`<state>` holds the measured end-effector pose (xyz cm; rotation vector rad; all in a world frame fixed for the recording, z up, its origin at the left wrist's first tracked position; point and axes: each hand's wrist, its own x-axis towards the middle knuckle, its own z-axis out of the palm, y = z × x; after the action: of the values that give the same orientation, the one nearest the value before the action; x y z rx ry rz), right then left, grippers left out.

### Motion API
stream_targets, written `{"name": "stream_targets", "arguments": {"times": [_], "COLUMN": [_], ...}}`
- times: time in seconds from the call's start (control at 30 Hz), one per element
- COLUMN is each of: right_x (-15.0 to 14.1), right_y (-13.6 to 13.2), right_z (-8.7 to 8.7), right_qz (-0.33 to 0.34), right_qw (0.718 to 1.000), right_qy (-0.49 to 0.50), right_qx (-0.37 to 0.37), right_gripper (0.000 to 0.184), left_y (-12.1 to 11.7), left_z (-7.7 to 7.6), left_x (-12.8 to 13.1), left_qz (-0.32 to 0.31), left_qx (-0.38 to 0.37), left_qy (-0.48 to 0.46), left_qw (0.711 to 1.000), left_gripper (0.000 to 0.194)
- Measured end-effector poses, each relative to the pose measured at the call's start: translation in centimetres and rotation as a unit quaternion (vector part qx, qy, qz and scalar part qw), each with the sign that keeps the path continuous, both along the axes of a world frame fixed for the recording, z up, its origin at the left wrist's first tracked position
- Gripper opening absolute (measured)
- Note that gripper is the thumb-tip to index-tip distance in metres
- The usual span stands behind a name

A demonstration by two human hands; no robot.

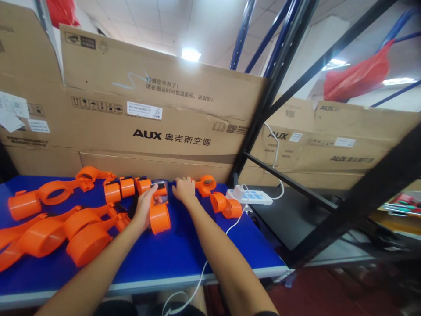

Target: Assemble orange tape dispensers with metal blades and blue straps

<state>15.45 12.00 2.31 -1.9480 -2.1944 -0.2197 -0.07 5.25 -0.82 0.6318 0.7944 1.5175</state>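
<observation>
My left hand (pixel 144 205) is closed around an orange plastic ring-shaped piece (pixel 160 218), its round end hanging to the right of the fingers. A dark, phone-like rectangle (pixel 165 198) shows just behind that hand. To the right, my right hand (pixel 184 190) reaches toward the back of the blue tabletop (pixel 184 250), fingers curled downward; whatever they grip is hidden. Beside the right hand lies an orange looped piece (pixel 205 184). Several short orange rings with black parts (pixel 127 187) stand left of my left hand.
More orange pieces (pixel 88 243) cover the table's left side. On the right sit another orange piece (pixel 226 205) and a white power strip (pixel 251 196), whose white cable (pixel 204 267) hangs over the front edge. Cardboard (pixel 184 118) walls the back; a black metal post (pixel 259 118) rises at right.
</observation>
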Motion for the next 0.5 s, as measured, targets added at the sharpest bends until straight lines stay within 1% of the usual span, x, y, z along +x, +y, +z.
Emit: {"name": "stream_targets", "arguments": {"times": [0.1,0.2,0.33,0.5], "right_x": [-0.6,-0.8,-0.5,0.1], "right_y": [2.1,3.3,3.8,3.6], "right_z": [0.1,-0.2,-0.6,-1.0], "right_qz": [-0.006,-0.016,-0.023,-0.016], "right_qw": [1.000,0.999,0.999,0.999], "right_qy": [-0.015,-0.022,-0.027,-0.023], "right_qx": [-0.018,-0.030,-0.038,-0.037], "right_gripper": [0.039,0.040,0.039,0.038], "left_y": [0.2,0.3,0.2,0.2], "left_z": [0.1,0.1,0.1,0.1], "left_x": [-0.3,-0.4,-0.4,-0.3], "left_qz": [0.000,0.002,-0.004,-0.001], "left_qx": [-0.003,-0.004,-0.005,0.005], "left_qy": [0.001,-0.001,0.000,0.004], "left_qw": [1.000,1.000,1.000,1.000], "left_gripper": [0.045,0.046,0.046,0.046]}}
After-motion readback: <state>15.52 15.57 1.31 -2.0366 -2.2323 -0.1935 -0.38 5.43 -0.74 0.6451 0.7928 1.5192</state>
